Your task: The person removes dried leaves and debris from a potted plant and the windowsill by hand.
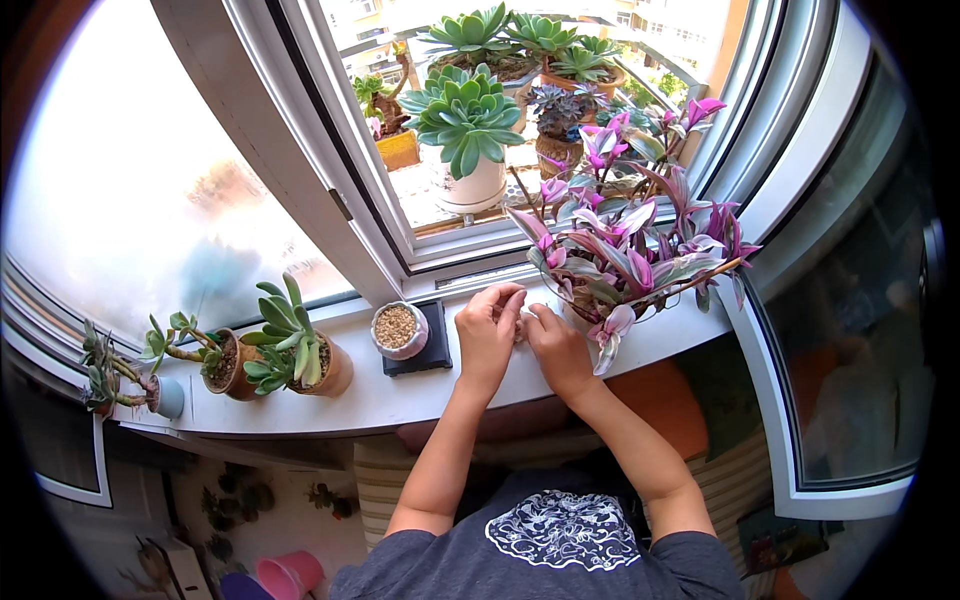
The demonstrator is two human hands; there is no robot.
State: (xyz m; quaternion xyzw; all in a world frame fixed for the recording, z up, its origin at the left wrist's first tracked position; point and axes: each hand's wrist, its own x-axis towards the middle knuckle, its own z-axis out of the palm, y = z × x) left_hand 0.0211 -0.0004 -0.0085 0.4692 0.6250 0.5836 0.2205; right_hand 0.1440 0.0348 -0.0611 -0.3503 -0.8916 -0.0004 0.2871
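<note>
My left hand point(486, 322) is above the white windowsill point(360, 409), its thumb and fingertips drawn together. Close beside it is my right hand point(561, 349), with bent fingers near the left fingertips. Something small and pinkish may lie between the hands, but the fingers hide most of it. Just right of my hands stands a potted tradescantia point(637, 255) with pink, white and green leaves; its foliage covers most of its pot. To the left of my hands, a small pale pot point(420, 346) filled with tan grit point(395, 327) stands on a black square base point(442, 360).
Potted succulents point(289, 345) line the sill's left part. Behind the open window, a large green rosette succulent point(469, 112) in a white pot point(466, 184) stands among others. An open window sash point(784, 420) juts in at right. Below left are a pink bucket point(289, 574) and floor plants point(232, 499).
</note>
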